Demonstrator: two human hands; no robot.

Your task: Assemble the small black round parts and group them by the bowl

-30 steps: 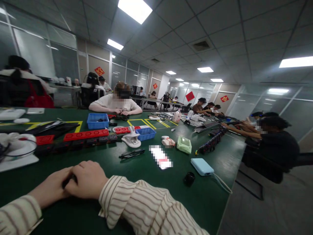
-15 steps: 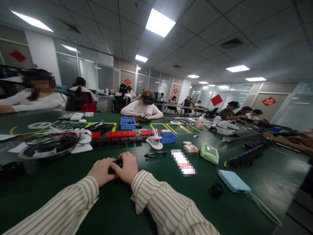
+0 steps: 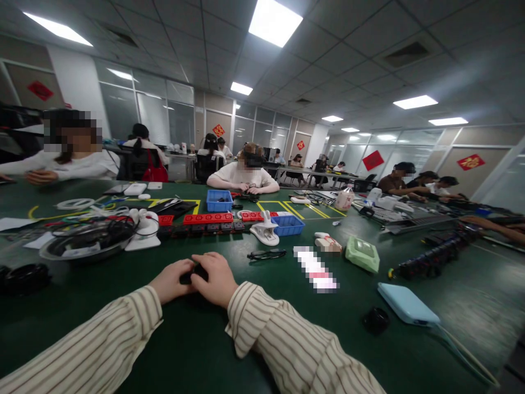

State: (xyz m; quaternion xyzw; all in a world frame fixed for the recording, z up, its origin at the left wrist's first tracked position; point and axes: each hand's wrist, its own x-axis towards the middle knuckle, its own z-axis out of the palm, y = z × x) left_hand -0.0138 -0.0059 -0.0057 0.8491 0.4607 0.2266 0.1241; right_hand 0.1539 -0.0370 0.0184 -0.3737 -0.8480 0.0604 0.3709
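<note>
My left hand (image 3: 170, 280) and my right hand (image 3: 216, 279) rest together on the green table (image 3: 123, 306), both closed around a small black object (image 3: 192, 272) that is mostly hidden between the fingers. Striped sleeves cover both forearms. A pair of black glasses (image 3: 266, 254) lies just beyond my right hand.
Red and black power strips (image 3: 205, 223), two blue bins (image 3: 219, 200), a white clamp stand (image 3: 266, 231), a metal bowl of cables (image 3: 84, 242), a green case (image 3: 361, 254), a light blue power bank (image 3: 406, 304) with cable and a black cap (image 3: 375, 320) lie around. Other people sit at the table's far and right sides.
The view has swung left, so my hands moved from the lower left toward the middle of the picture. They stay clasped on the black object.
</note>
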